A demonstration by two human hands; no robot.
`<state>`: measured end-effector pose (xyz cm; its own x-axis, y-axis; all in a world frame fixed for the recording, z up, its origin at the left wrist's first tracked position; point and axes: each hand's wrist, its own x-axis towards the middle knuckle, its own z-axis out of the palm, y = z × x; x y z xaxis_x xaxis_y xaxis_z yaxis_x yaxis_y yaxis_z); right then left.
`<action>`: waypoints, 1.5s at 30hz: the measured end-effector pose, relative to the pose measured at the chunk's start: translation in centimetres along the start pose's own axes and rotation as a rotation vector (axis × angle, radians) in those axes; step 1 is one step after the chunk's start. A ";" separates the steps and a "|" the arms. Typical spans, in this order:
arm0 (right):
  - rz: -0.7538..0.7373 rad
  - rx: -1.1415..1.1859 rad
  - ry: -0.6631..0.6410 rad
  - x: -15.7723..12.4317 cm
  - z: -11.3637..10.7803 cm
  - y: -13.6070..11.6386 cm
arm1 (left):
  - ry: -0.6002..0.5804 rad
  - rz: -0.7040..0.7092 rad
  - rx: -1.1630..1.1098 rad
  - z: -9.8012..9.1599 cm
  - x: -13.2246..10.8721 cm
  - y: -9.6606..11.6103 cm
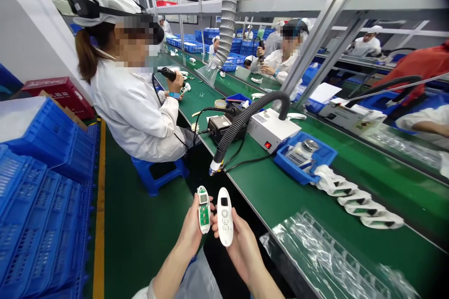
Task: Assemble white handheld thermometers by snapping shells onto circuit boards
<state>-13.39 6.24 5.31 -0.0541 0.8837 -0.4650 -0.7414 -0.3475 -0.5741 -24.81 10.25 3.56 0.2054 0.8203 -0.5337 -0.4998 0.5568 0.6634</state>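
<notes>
My left hand [191, 226] is closed around a white handheld device's half shell [204, 210] with a green circuit board and a small grey screen showing. Close beside it, my right hand [240, 233] grips a white oval cover [225, 217] with a dark display window and round button outlines facing up. The two parts are held upright side by side, slightly apart, above my lap. Just beyond them hangs the nozzle [214, 167] of a black flexible hose.
On the green bench stand a white box with a red switch [271, 131], a blue tray [305, 156], a row of white shells [358, 198] and clear plastic bags [322, 252]. Blue crates [42, 224] are stacked at left. A co-worker [135, 98] sits ahead on a blue stool.
</notes>
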 end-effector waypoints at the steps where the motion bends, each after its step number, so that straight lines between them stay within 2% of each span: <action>1: 0.006 0.023 0.005 -1.1 -0.3 -0.3 | -0.020 -0.014 -0.007 0.2 -0.6 0.1; 4: 0.018 0.076 0.003 -3.6 -1.3 -0.8 | -0.056 -0.041 0.003 0.9 -2.2 0.5; 8: 0.001 0.116 -0.004 -5.4 -2.4 -1.0 | -0.103 -0.060 0.004 2.0 -3.7 0.9; 20: -0.073 0.121 0.008 -6.9 -4.1 -1.1 | -0.165 -0.044 0.064 4.4 -5.6 0.4; 25: -0.139 -0.073 -0.049 -7.4 -4.5 -1.9 | -0.238 0.053 0.259 5.6 -6.4 -0.4; 29: -0.292 -0.279 0.036 -7.4 -5.5 -1.7 | -0.308 0.180 0.447 6.6 -6.4 -1.8; 32: -0.338 -0.323 0.076 -7.4 -6.1 -1.4 | -0.336 0.218 0.511 7.4 -6.2 -2.9; 40: -0.364 -0.306 0.192 -8.7 -6.4 -2.4 | -0.381 0.140 0.538 9.3 -6.3 -4.4; 45: -0.419 -0.436 0.164 -10.2 -6.9 -3.5 | -0.462 0.055 0.499 10.1 -6.5 -5.4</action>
<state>-5.63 -3.72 7.40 0.3115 0.9249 -0.2180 -0.3339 -0.1083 -0.9364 -14.98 3.19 8.76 0.5845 0.7588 -0.2872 -0.0948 0.4154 0.9047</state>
